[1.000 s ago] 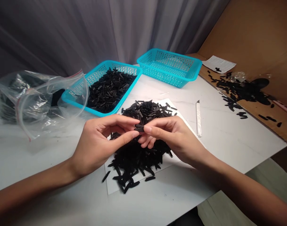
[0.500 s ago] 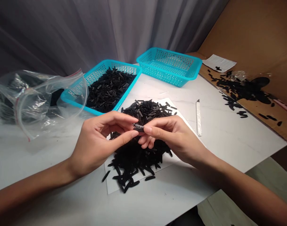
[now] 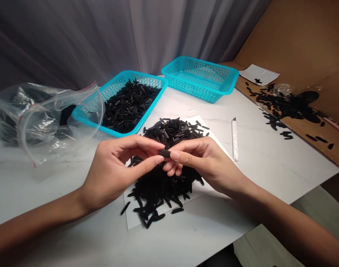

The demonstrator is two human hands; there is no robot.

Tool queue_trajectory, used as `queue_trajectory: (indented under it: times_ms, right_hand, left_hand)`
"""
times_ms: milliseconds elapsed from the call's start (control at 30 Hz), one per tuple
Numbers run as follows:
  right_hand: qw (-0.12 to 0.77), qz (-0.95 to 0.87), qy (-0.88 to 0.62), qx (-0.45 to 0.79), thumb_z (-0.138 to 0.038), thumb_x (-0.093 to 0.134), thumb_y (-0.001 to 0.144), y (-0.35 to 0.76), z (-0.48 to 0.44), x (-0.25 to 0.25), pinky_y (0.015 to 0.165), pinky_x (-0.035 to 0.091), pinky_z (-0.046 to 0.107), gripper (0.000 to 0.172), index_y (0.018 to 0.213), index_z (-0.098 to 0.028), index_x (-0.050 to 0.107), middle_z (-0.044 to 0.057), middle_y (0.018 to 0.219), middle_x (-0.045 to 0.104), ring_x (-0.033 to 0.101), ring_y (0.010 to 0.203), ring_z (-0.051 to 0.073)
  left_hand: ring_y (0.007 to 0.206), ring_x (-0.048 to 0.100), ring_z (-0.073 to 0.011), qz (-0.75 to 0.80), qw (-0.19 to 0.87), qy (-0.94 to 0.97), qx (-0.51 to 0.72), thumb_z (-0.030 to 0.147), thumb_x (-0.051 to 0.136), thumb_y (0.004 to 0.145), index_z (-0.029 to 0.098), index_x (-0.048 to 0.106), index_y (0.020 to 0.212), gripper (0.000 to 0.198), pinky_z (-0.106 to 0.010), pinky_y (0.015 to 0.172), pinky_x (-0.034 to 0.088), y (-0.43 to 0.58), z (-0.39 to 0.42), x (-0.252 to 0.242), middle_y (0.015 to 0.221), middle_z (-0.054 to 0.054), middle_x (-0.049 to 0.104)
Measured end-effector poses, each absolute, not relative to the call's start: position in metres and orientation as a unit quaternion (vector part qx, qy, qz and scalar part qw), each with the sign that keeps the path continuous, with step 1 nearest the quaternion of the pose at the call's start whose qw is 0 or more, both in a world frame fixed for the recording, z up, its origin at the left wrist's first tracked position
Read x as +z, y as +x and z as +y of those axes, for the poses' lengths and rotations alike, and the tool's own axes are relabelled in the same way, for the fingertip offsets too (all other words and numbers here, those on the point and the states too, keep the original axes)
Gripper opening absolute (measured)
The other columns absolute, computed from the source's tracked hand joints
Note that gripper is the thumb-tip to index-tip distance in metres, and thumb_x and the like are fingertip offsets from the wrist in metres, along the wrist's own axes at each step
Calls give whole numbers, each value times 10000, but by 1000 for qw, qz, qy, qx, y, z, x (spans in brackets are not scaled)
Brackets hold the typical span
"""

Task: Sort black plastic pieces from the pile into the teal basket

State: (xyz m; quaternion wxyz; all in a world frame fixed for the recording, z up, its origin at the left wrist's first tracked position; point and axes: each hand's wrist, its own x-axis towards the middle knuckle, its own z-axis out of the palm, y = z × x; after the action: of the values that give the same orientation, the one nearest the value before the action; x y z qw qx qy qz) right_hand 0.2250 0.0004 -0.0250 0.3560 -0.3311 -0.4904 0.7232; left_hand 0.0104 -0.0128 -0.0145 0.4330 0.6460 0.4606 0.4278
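A small black plastic strip (image 3: 164, 153) is pinched between my left hand (image 3: 116, 170) and my right hand (image 3: 202, 163), held by the fingertips above the pile. My left thumb and forefinger press on its left end, and my right thumb and forefinger on its right end. Below my hands lies a heap of similar black strips (image 3: 158, 189) on a white paper sheet (image 3: 133, 218). My curled right fingers hang just over the heap and hide part of it.
Behind the sheet stands a turquoise basket (image 3: 149, 111) full of black strips, with a second turquoise basket (image 3: 199, 92) further right. A clear zip bag (image 3: 46, 118) lies at the left. A white craft knife (image 3: 235, 141) lies to the right, and more strips lie on a cardboard surface (image 3: 297, 128).
The black strip has rolled slightly between my fingertips and sits a little lower. Both hands have barely moved.
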Motion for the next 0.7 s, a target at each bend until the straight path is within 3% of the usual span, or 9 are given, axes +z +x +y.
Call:
queue_trajectory:
  times_ms: [233, 333, 467, 567, 700]
  right_hand:
    - [356, -507, -332, 711, -347, 804, 894, 225, 0, -24, 642, 580, 219, 181, 845, -174, 831, 43, 781, 816, 742, 672, 127]
    - [369, -562, -359, 647, -363, 771, 920, 223, -3, -23, 623, 599, 244, 207, 860, -175, 831, 50, 772, 817, 759, 677, 156]
    - [433, -745, -398, 314, -202, 692, 968, 222, -10, -25, 661, 636, 290, 142, 943, -197, 831, 56, 856, 838, 776, 710, 184]
    - [446, -837, -313, 39, -84, 666, 950, 227, -14, -27, 745, 669, 322, 205, 1047, -182, 818, 96, 962, 845, 805, 836, 225]
    - [366, -897, -229, -98, -93, 636, 969, 237, -16, -23, 764, 696, 357, 249, 1106, -211, 807, 88, 1042, 838, 807, 977, 267]
  left_hand:
    - [799, 772, -132, 454, 432, 648, 433, 191, 834, 814, 273, 817, 923, 137, -184, 758, 640, 10, -15, -14, 883, 26, 814]
    - [801, 770, -121, 449, 433, 651, 433, 170, 828, 816, 284, 818, 915, 151, -165, 758, 629, 10, -14, -14, 876, 40, 814]
    - [799, 769, -138, 454, 447, 640, 431, 192, 850, 798, 264, 815, 921, 147, -176, 729, 632, 10, -13, -12, 882, 20, 812]
    - [790, 760, -145, 452, 487, 613, 427, 252, 852, 812, 257, 810, 966, 159, -183, 701, 630, 10, -12, -10, 888, 4, 803]
    - [745, 733, -147, 436, 561, 590, 383, 354, 753, 916, 242, 807, 901, 125, -197, 662, 620, 8, -11, -8, 823, -17, 774]
